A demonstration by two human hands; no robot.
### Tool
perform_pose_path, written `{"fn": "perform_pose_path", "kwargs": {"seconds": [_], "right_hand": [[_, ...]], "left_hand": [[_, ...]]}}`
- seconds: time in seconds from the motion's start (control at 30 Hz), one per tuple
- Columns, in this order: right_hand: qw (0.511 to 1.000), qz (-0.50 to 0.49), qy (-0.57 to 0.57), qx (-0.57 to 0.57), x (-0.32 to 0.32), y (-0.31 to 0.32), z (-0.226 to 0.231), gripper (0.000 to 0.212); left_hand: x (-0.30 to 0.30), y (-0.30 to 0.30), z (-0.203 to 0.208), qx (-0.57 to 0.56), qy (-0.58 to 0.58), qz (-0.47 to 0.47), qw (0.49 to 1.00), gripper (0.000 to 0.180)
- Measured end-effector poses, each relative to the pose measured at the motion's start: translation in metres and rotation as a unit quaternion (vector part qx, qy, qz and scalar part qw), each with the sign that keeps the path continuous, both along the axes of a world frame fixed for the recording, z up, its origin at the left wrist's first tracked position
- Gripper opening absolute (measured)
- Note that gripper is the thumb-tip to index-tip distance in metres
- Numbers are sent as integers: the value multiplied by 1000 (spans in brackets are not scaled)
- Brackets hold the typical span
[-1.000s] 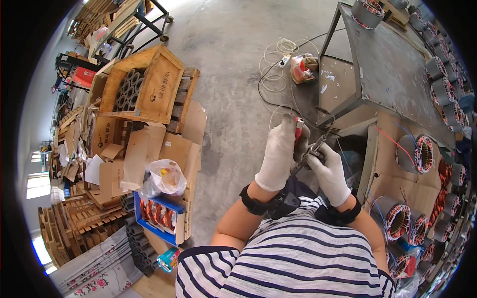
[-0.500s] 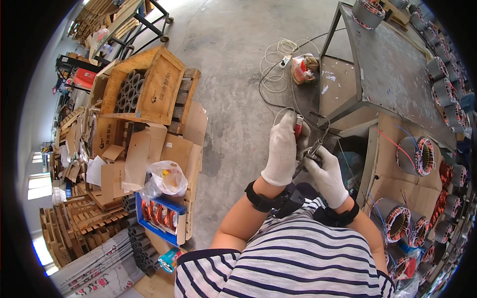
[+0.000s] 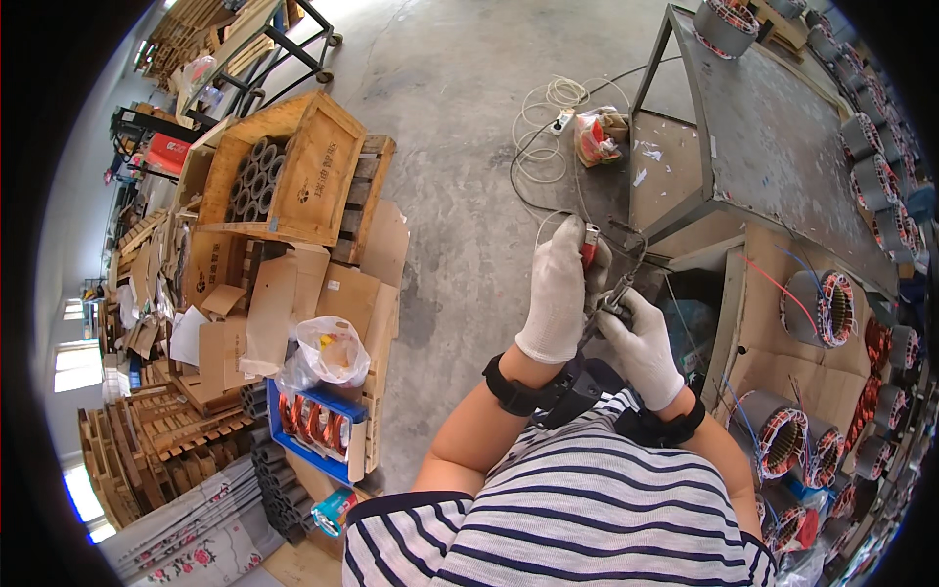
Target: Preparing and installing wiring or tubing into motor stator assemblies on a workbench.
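Note:
My left hand (image 3: 556,298), in a white glove, is closed round a red-and-dark handheld tool (image 3: 590,247). A thin pale cord runs close by its upper end. My right hand (image 3: 641,342), also gloved, pinches a dark metal fitting (image 3: 615,297) just beside the left hand. From that fitting a dark, twisted-looking length (image 3: 636,256) extends up and away. Both hands are close together in front of my striped shirt. My fingers cover much of the tool, and its exact kind cannot be made out.
At right stands a grey metal table (image 3: 782,127); nearer, several wound motor stators (image 3: 804,311) rest on cardboard. Coiled cords (image 3: 562,93) and a red bag (image 3: 597,137) lie on the floor ahead. At left are a wooden crate (image 3: 313,176) of metal cylinders and a blue box (image 3: 311,460).
Both hands keep nearly the same place and grip. The pale cord and the dark twisted length have shifted very slightly.

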State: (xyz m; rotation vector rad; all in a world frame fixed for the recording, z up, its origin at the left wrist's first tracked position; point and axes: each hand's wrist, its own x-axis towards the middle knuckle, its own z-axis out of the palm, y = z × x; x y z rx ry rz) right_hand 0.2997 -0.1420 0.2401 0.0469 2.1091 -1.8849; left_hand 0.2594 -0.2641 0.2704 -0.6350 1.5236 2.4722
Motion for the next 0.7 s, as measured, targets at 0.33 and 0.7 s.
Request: {"fn": "perform_pose_path", "kwargs": {"seconds": [0.33, 0.7], "right_hand": [[998, -55, 14, -24, -6, 8, 10, 11], [996, -65, -19, -49, -3, 13, 9, 13]], "left_hand": [[4, -10, 8, 49, -50, -30, 997, 48], [1, -6, 8, 45, -54, -28, 997, 43]]}}
